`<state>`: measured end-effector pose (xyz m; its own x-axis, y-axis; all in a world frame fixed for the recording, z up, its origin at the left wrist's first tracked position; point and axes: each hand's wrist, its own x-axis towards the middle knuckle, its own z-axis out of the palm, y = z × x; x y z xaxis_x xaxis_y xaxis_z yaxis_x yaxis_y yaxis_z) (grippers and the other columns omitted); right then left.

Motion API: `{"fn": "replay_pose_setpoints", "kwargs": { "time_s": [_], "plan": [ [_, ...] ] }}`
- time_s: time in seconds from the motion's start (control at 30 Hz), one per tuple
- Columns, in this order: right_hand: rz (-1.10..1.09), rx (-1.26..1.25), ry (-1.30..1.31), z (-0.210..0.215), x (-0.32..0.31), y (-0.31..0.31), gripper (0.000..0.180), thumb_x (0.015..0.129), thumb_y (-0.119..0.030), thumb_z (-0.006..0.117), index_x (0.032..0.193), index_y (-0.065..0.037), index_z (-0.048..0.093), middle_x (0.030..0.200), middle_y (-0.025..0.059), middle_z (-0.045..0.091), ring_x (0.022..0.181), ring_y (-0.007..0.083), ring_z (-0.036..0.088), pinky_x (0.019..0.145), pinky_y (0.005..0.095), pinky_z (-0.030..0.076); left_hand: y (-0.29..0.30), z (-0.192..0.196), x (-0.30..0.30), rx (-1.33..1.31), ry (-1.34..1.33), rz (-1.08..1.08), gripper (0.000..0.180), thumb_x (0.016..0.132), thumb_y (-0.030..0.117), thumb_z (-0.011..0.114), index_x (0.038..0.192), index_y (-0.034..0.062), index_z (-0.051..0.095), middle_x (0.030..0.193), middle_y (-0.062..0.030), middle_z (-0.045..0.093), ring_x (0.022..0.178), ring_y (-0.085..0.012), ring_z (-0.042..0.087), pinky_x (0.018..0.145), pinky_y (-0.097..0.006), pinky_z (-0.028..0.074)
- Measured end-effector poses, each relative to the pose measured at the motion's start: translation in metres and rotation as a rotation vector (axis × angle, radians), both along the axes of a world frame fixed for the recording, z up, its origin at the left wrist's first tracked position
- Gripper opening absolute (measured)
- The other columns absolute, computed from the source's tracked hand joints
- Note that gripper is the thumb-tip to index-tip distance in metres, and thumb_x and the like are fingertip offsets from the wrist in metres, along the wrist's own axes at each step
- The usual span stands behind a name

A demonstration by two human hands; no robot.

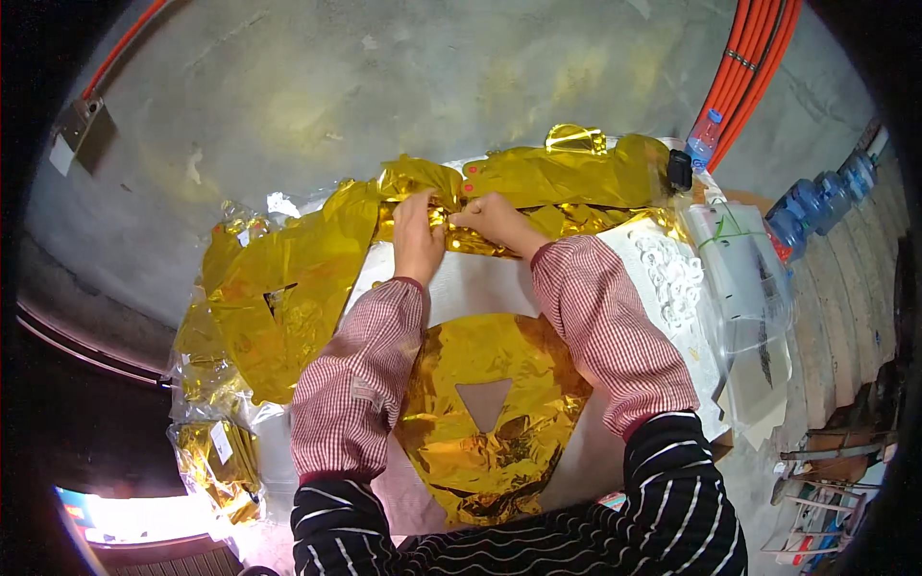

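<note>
Both my hands are at the far side of the white table (480, 280), working on a shiny gold foil strip (562, 223). My left hand (417, 240) has its fingers bent over the foil, and its fingertips press into the crumpled folds. Just to its right, my right hand (499, 223) pinches the foil between thumb and fingers. Between my forearms lies a gold foil sheet (447, 370) with a triangular cutout, wrinkled toward its near end. A larger gold foil piece (312, 259) spreads to the left. Behind my hands, another gold foil piece (576, 176) carries small red dots.
White rings (669, 278) are heaped on the right, beside clear plastic sheets (735, 254). A small bottle (704, 139) and a black object (680, 171) stand at the back right. Packed gold foil (216, 456) sits near left. Orange hoses (754, 53) run along the concrete wall (423, 77).
</note>
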<state>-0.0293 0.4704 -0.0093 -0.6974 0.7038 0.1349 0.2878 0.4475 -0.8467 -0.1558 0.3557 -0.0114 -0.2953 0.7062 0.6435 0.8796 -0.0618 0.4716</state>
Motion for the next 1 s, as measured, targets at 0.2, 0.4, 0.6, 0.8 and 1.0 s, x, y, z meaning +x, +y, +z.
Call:
{"fn": "replay_pose_setpoints", "kwargs": {
  "time_s": [0.2, 0.4, 0.6, 0.8, 1.0],
  "plan": [
    [0.039, -0.121, 0.077, -0.004, 0.009, 0.010, 0.030, 0.083, -0.027, 0.072, 0.069, -0.001, 0.067, 0.056, 0.0007, 0.051, 0.054, 0.0073, 0.042, 0.050, 0.0308, 0.037, 0.000, 0.001, -0.008, -0.174, 0.089, -0.048, 0.053, 0.078, -0.006, 0.054, 0.129, 0.0073, 0.050, 0.087, -0.0112, 0.061, 0.089, -0.0325, 0.057, 0.080, -0.042, 0.043],
    [-0.197, 0.027, -0.017, 0.020, 0.016, 0.026, 0.024, 0.082, -0.026, 0.067, 0.075, -0.003, 0.071, 0.061, 0.0149, 0.062, 0.054, 0.0231, 0.059, 0.058, 0.0367, 0.047, -0.025, 0.006, -0.023, -0.115, 0.438, -0.142, 0.045, 0.070, -0.005, 0.059, 0.114, 0.0045, 0.057, 0.096, -0.0145, 0.058, 0.094, -0.0321, 0.056, 0.080, -0.042, 0.045],
    [-0.043, 0.154, 0.081, 0.011, 0.004, 0.017, 0.029, 0.082, -0.024, 0.069, 0.069, 0.001, 0.064, 0.064, 0.0122, 0.063, 0.057, 0.0194, 0.058, 0.058, 0.0369, 0.046, -0.012, 0.027, 0.009, -0.009, 0.604, -0.241, 0.043, 0.073, -0.001, 0.058, 0.115, 0.0054, 0.059, 0.113, -0.0131, 0.055, 0.106, -0.0334, 0.052, 0.086, -0.042, 0.044],
    [-0.182, 0.470, 0.300, 0.013, 0.002, 0.015, 0.022, 0.078, -0.020, 0.068, 0.082, 0.001, 0.064, 0.091, 0.0184, 0.065, 0.087, 0.0338, 0.062, 0.075, 0.0405, 0.048, -0.011, 0.017, 0.020, -0.229, 0.162, -0.157, 0.020, 0.085, 0.019, 0.060, 0.095, 0.0017, 0.067, 0.097, -0.0163, 0.066, 0.097, -0.0328, 0.060, 0.087, -0.043, 0.045],
    [-0.213, 0.311, -0.074, 0.024, -0.005, 0.011, 0.019, 0.080, -0.019, 0.067, 0.084, -0.001, 0.063, 0.084, 0.0211, 0.065, 0.081, 0.0397, 0.062, 0.072, 0.0451, 0.048, 0.022, -0.005, 0.002, -0.135, 0.206, -0.083, 0.024, 0.081, 0.018, 0.066, 0.098, 0.0014, 0.066, 0.103, -0.0169, 0.063, 0.100, -0.0345, 0.058, 0.086, -0.042, 0.046]
  ]
}}
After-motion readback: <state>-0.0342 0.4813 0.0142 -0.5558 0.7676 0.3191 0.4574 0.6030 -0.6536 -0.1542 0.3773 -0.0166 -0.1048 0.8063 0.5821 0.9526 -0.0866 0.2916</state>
